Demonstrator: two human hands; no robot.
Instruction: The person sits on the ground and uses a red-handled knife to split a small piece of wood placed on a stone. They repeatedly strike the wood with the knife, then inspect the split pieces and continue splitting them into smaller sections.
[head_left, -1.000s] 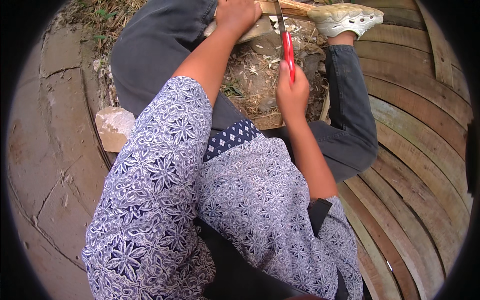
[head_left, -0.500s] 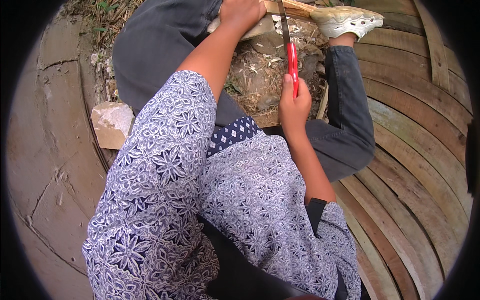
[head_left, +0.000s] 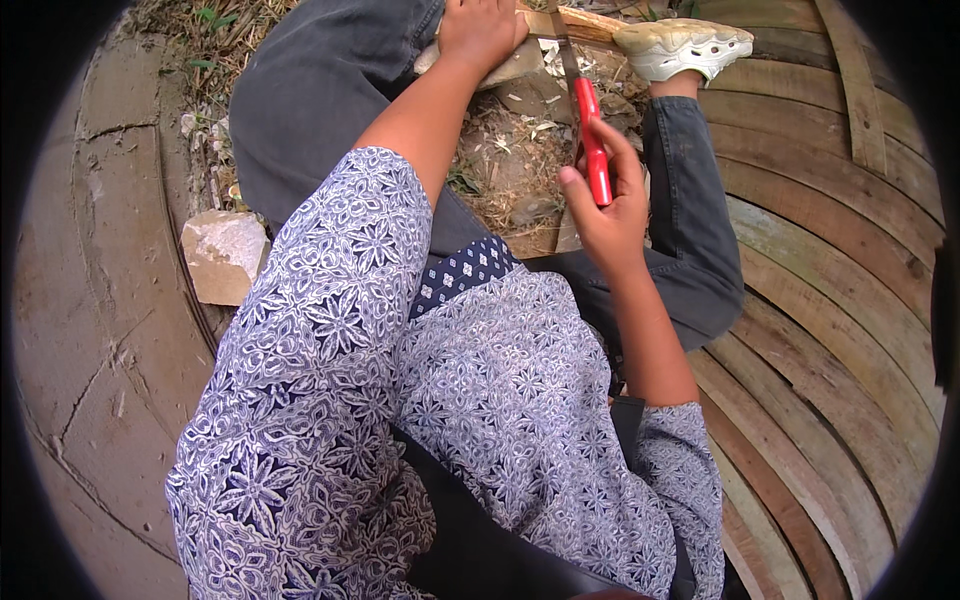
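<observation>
The right hand (head_left: 614, 222) holds a red-handled blade (head_left: 588, 110) (thumb spread), the left hand (head_left: 480, 36) near a pale slab (head_left: 516, 66).

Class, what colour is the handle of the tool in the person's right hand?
The handle is bright red, seen best in the head view.

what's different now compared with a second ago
The right hand has shifted toward the body and a little right, drawing the red handle the same way. Its grip looks looser, with the thumb now spread off the handle, though it hasn't let go. The left hand stays by the wooden piece; the white shoe is about where it was.
</observation>
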